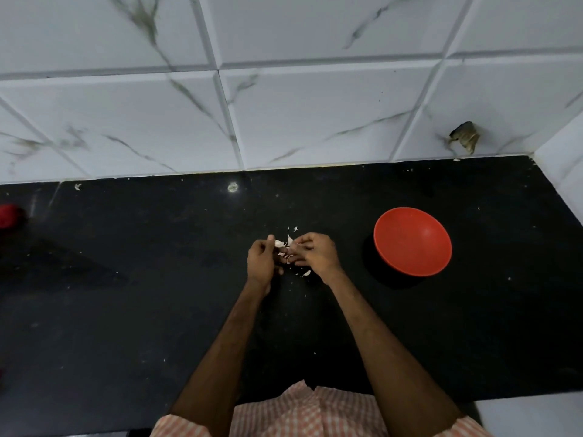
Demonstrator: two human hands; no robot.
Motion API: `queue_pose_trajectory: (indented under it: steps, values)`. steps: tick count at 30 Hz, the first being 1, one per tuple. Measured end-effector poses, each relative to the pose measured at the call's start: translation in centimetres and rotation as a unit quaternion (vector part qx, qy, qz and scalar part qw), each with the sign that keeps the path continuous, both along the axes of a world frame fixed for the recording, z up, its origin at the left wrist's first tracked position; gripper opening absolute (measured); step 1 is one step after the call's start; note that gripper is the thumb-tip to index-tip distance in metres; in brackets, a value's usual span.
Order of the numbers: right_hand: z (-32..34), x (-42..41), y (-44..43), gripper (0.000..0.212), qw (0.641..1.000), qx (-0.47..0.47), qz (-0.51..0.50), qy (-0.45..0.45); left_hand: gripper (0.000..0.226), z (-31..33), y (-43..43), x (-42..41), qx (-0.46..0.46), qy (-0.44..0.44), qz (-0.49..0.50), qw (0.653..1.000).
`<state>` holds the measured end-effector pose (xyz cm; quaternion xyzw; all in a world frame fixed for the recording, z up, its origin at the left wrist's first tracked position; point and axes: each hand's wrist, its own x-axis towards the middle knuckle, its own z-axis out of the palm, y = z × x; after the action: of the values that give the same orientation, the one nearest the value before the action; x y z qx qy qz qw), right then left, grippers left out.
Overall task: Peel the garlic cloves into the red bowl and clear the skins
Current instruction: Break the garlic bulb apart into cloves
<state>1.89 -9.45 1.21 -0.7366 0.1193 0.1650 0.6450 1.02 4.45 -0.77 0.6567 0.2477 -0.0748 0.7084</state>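
Observation:
Both hands meet over the middle of the black counter (157,294). My left hand (262,260) curls its fingers around pale garlic cloves (279,243), and my right hand (314,252) pinches at the same garlic from the right. Loose skins (306,273) lie on the counter just below and behind the hands. The red bowl (412,241) stands to the right of my right hand, apart from it, and looks empty inside.
A white marble-patterned tiled wall (284,105) rises behind the counter, with a broken hole (466,137) at the right. A red object (8,216) sits at the far left edge. Small skin flecks are scattered over the counter.

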Motion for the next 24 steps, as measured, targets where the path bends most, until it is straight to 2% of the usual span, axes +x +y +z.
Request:
queue_pose_trajectory:
  steps: [4,5,8,13,16,19,21,24]
  values:
    - [-0.5,-0.1,0.1,0.007,0.995,-0.092,-0.006,-0.024,0.016,-0.4,-0.1,0.0,0.027,-0.005,0.010,1.000]
    - [-0.6,-0.1,0.1,0.004,0.995,-0.097,-0.003,-0.030,0.011,-0.5,-0.1,0.0,0.030,-0.006,0.001,1.000]
    - [-0.7,0.0,0.2,0.015,0.993,-0.109,0.004,-0.041,0.006,-0.9,-0.1,0.0,0.037,-0.003,-0.035,0.999]
    - [-0.8,0.3,0.7,0.023,0.991,-0.125,-0.030,0.028,0.005,-0.5,0.1,-0.4,0.050,-0.049,-0.046,0.997]
    - [-0.6,0.3,1.1,0.037,0.995,-0.068,-0.026,0.071,0.004,-0.2,0.1,-0.7,0.042,-0.079,-0.056,0.994]
    - [-0.8,0.5,1.6,0.027,0.997,-0.051,-0.048,0.044,0.002,-0.3,-0.1,-0.7,0.039,-0.085,-0.089,0.992]
    - [-0.9,0.6,1.5,0.018,0.995,-0.081,-0.058,0.010,0.012,-0.2,-0.5,-0.7,0.024,-0.063,-0.104,0.992]
    - [-0.7,0.5,1.5,0.015,0.995,-0.080,-0.051,-0.018,0.023,0.3,-1.0,-0.4,0.020,-0.028,-0.113,0.993]
